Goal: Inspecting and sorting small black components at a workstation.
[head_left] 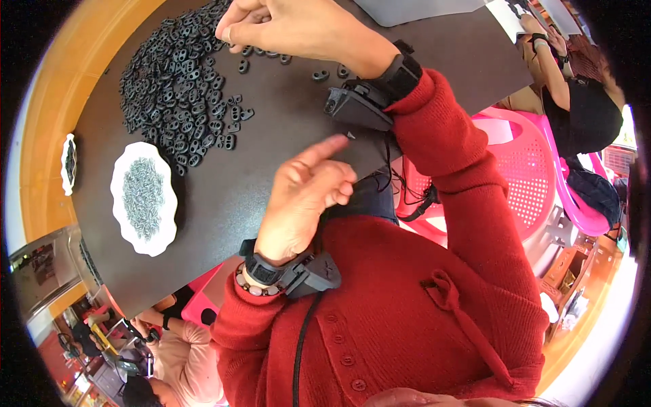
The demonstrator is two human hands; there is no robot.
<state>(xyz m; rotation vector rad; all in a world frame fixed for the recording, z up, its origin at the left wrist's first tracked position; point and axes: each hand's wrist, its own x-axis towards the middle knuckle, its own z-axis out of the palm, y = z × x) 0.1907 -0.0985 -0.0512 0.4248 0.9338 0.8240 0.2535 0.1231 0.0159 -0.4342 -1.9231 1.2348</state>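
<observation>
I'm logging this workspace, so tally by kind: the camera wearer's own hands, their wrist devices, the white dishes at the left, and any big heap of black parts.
Hands, left hand and right hand: 2
Black wrist devices: 2
White dishes: 2
Heap of black parts: 1
Total: 7

Got the right arm (475, 156) stretched way out front, with the right hand (291, 28) angled across to the left, thumb and fingers bent in close together, tbh hard to say if actually pinching. Meanwhile, holding the left hand (302, 193) lower and much closer in, with one finger (324, 150) poking out toward the right and the rest kinda loosely curled.
</observation>
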